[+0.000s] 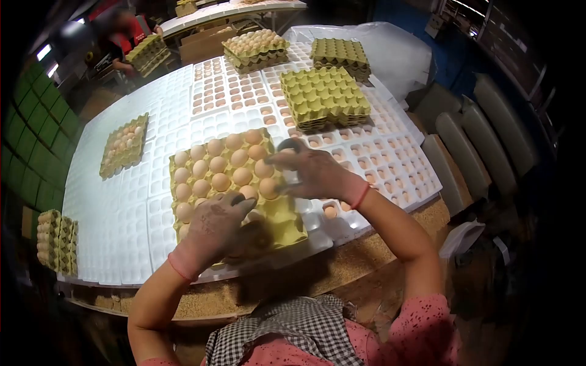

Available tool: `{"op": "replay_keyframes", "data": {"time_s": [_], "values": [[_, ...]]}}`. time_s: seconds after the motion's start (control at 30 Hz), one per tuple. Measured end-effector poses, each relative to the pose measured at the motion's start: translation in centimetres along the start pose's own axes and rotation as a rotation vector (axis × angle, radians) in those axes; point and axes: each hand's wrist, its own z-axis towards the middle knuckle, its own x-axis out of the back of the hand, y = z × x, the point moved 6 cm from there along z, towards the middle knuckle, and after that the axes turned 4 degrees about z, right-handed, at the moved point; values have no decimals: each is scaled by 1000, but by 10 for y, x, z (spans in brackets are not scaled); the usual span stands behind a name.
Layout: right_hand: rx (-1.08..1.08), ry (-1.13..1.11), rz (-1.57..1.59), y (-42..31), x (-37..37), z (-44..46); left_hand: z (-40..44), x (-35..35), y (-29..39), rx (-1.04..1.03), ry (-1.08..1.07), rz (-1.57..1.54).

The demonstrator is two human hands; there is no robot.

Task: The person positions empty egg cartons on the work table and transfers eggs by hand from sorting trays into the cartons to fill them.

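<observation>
A yellow-green egg tray [287,222] lies before me, its far and left cells filled with pale brown eggs [220,181]. Some cells at its near right hold no egg. My left hand [215,227], in a thin glove with dark fingertips, is over the tray's near left part; blur and the hand's back hide most of its fingers. Dim, smeared egg shapes show beside it. At the tray's right edge is my right hand [317,174], gloved too, fingers bent around what looks like an egg [286,150]. Motion blurs its fingertips.
White plastic trays [174,131] cover the table, many at right holding eggs. Stacked egg trays [326,94] stand at the back right, an egg-filled stack [255,46] behind. A smaller egg tray [124,145] lies left. Another person [131,43] holds trays at far left.
</observation>
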Motion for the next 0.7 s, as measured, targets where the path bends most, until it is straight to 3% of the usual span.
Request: {"op": "replay_keyframes", "data": {"time_s": [0.03,0.1,0.13,0.23,0.3,0.37,0.43,0.5,0.57,0.63,0.67,0.7], "values": [[73,-37,-194,3,-22,9,5,-3,7,-24,-10,-16],[120,-53,-344,0,-47,24,13,-23,19,-30,-299,246],[115,-43,-374,-3,-48,27,13,-31,18,-41,-236,286],[38,242,-128,10,-6,-9,12,-30,5,-139,-193,176],[-145,274,70,46,10,-60,9,-18,5,-114,-173,99],[-243,313,64,69,-3,-118,5,-19,-16,202,-203,-314],[-437,90,-3,92,-53,-156,11,-14,-1,197,-216,-376],[-486,2,-170,118,-109,-184,22,-5,48,-4,-116,-700],[-437,240,-89,123,-100,-198,26,-15,99,-113,-339,-489],[-579,383,245,142,-74,-204,23,-52,138,-246,-344,-267],[-505,555,284,137,-49,-205,29,-69,151,-280,-341,-179],[-502,552,289,144,-52,-208,34,-89,162,-312,-332,-94]]}}
